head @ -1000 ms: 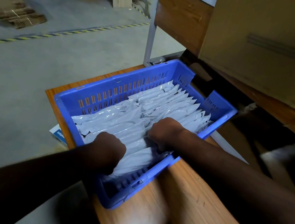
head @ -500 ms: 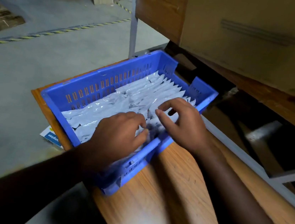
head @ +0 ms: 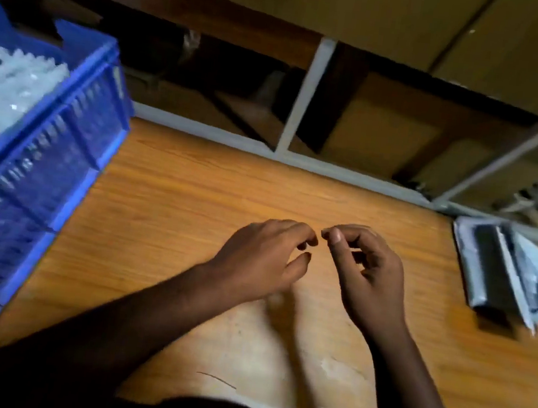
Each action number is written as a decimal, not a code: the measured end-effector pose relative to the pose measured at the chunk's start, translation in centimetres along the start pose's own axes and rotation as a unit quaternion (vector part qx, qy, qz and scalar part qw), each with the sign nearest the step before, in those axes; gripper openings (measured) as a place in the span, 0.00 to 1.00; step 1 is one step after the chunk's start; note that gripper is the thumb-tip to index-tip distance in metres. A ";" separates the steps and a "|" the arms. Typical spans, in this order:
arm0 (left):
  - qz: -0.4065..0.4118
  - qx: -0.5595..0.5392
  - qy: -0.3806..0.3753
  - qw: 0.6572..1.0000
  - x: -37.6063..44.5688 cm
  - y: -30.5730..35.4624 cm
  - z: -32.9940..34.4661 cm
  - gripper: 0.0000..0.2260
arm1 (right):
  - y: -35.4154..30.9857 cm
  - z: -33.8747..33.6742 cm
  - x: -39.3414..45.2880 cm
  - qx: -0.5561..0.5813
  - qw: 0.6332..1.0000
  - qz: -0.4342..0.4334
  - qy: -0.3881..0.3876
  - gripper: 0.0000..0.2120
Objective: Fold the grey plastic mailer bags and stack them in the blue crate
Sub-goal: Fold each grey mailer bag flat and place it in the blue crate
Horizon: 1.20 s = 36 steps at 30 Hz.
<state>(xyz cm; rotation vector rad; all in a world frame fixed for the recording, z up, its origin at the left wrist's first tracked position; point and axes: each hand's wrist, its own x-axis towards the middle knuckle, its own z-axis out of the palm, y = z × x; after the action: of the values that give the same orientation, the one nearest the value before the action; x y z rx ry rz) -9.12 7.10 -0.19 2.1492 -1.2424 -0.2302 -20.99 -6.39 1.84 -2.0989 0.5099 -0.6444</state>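
Both hands empty, fingers loosely curled: left hand [head: 262, 257] beside right hand [head: 368, 270] over the table [head: 194, 194]; unfolded mailer bags [head: 510, 270] well right of right hand, blue crate [head: 43, 155] far left; likely next: take the top bag only.

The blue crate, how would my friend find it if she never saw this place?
Start at the wooden table and look to its left end. The blue crate stands there, with slotted plastic walls, packed with pale folded mailer bags. It is the only blue thing; the loose grey mailer pile lies flat at the opposite end.
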 end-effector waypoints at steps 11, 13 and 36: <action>0.090 -0.037 -0.085 0.992 9.3 15.2 17.4 0.10 | 13.8 -18.7 -6.1 -0.053 0.984 0.109 0.129 0.03; 0.099 -0.033 -0.097 0.990 10.9 16.8 19.6 0.10 | 16.1 -20.9 -5.9 -0.109 0.972 0.105 0.179 0.03; 0.159 0.059 0.118 0.978 16.3 14.4 20.2 0.19 | 25.0 -20.4 1.3 -0.276 0.952 -0.080 0.102 0.08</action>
<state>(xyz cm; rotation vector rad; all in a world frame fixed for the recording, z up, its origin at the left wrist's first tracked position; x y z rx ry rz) -19.57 -20.30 -4.68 1.9683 -1.4603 0.2341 -35.40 -33.41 -8.38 -2.6339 0.7034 -0.8976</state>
